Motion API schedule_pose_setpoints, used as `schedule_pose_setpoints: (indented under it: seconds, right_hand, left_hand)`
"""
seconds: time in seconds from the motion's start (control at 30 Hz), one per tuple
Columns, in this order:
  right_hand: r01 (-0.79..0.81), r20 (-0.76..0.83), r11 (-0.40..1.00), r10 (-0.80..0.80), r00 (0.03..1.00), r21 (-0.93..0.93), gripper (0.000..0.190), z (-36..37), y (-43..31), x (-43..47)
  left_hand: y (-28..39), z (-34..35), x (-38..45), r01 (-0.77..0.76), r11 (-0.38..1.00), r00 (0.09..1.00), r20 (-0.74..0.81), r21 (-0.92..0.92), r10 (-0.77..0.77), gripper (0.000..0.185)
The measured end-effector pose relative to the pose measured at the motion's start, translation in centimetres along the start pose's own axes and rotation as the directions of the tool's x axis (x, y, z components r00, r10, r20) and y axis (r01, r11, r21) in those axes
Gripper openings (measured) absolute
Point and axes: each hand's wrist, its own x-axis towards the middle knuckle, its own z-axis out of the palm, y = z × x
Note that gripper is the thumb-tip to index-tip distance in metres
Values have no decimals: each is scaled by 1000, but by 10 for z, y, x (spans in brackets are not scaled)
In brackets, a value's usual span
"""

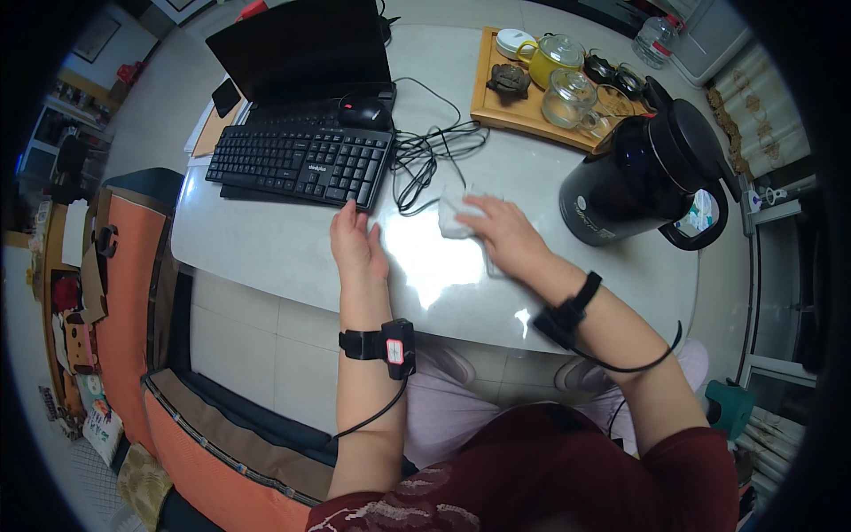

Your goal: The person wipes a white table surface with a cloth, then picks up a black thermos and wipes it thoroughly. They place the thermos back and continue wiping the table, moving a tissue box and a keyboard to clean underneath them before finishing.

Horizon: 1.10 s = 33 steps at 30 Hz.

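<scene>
My right hand (506, 234) lies on a crumpled white tissue or wipe (455, 216) on the glossy white table (292, 249). Hand and wipe are blurred, and part of the wipe is under the fingers. My left hand (359, 243) is by the near right corner of a black keyboard (299, 163), holding nothing, its fingers apart. Whether the fingertips touch the keyboard edge I cannot tell. Across the open black laptop (306, 53) rests this keyboard, and a black mouse (364, 113) sits at its far edge.
Tangled black cables (429, 159) spread right of the keyboard. A large black thermal jug (631, 176) stands at right, before a wooden tea tray (518, 126) with a yellow teapot (548, 66) and glass cup (568, 100). A phone (226, 98) lies on papers at left.
</scene>
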Motion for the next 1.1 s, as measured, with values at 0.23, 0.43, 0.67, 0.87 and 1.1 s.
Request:
schedule_pose_setpoints:
  seconds: [0.23, 0.43, 0.67, 0.87, 1.1]
  right_hand:
    - [147, 92, 989, -144, 985, -22, 45, 14, -59, -40]
    - [173, 236, 977, -198, 951, 122, 42, -27, -42, -76]
    - [171, 76, 983, -175, 982, 62, 37, 19, -61, -41]
    - [303, 350, 915, -385, 854, 268, 40, 12, -103, -84]
    - [263, 393, 947, -315, 864, 182, 45, -7, -61, -52]
  left_hand:
    - [0, 5, 2, 56, 990, 981, 194, -129, -30, 57]
    - [6, -6, 4, 69, 990, 988, 149, -126, -50, 68]
    - [19, -7, -7, -47, 994, 999, 23, -96, 49, 47]
    - [36, -11, -27, -110, 994, 994, 7, -20, 110, 61]
    - [49, -22, -52, -267, 955, 962, 32, -129, 273, 53]
